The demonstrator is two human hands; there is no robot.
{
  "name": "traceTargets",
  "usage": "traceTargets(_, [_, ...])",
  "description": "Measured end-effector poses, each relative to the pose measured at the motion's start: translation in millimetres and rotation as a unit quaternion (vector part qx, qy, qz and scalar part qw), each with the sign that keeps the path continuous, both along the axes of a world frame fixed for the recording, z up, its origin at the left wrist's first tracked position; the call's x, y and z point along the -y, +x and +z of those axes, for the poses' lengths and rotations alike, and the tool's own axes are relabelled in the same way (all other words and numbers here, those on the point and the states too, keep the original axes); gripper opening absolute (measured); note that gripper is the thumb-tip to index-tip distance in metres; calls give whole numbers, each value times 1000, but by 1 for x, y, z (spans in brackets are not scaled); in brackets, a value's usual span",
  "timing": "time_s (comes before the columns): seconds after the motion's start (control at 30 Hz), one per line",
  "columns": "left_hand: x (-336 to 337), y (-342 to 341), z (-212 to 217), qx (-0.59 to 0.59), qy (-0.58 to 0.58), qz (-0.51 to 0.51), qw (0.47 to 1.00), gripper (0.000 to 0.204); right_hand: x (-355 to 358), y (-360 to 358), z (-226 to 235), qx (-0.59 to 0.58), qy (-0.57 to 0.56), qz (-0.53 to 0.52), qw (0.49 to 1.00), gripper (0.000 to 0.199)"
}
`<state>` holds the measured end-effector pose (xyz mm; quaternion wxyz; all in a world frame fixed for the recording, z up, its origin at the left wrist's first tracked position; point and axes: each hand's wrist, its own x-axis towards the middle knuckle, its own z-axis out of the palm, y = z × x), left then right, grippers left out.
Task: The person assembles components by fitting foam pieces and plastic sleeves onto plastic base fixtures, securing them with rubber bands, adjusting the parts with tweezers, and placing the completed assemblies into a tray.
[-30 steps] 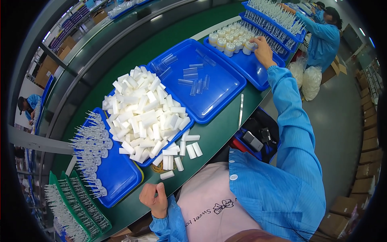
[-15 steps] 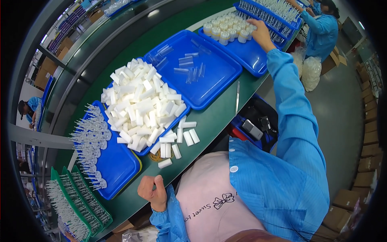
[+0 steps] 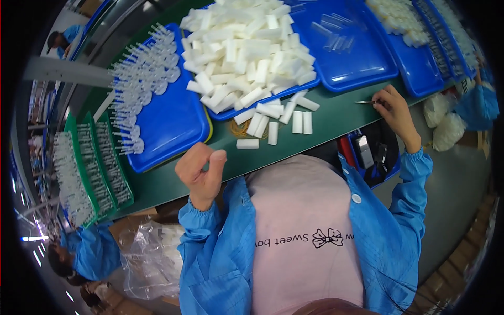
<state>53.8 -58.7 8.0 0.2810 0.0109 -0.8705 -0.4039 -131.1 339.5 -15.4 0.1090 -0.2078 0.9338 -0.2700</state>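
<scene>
My right hand [image 3: 395, 107] is at the table's near edge, its fingers pinched on slim metal tweezers [image 3: 364, 102] that point left. My left hand [image 3: 200, 172] is curled with the thumb raised, over the near edge beside a blue tray [image 3: 173, 137]; nothing shows in it. Clear plastic pieces with thin stems [image 3: 149, 79] fill that tray's far left side. Between my hands, white foam-like blocks [image 3: 252, 58] are heaped in another blue tray. Several loose blocks [image 3: 297, 122] lie in front, by tan rubber bands [image 3: 239, 128].
Behind my right hand, a blue tray [image 3: 359, 68] holds clear tubes [image 3: 336, 31]. Farther right stands a tray of whitish cylinders [image 3: 401, 21]. Green racks [image 3: 97, 168] of stemmed parts stand at left. A bin [image 3: 367, 157] sits below the table edge. Co-workers [image 3: 94, 252] are nearby.
My right hand has come back from the whitish cylinders at the far right and taken hold of the tweezers on the table. The view has turned left; my left hand remains curled.
</scene>
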Motion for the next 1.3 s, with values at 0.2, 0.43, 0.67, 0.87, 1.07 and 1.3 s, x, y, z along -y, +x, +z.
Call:
traceTargets(0.2, [14,10,-6,34,16,29,999,19,64,18,17,-166,-84,52,981,24])
traceTargets(0.43, [108,6,-9,7,-146,246,958,10,137,38,-3,-203,-67,80,974,18])
traceTargets(0.67, [176,35,-11,156,-256,372,878,25,140,36,-14,-175,-113,90,974,19])
traceTargets(0.87, [167,41,-3,178,-328,355,857,28,121,35,1,-151,-166,49,973,23])
traceTargets(1.07, [141,48,8,6,-107,366,924,25,112,42,10,-94,-254,17,962,27])
traceTargets(1.3, [38,45,15,-53,290,5,956,30,124,51,24,236,-547,-11,803,23])
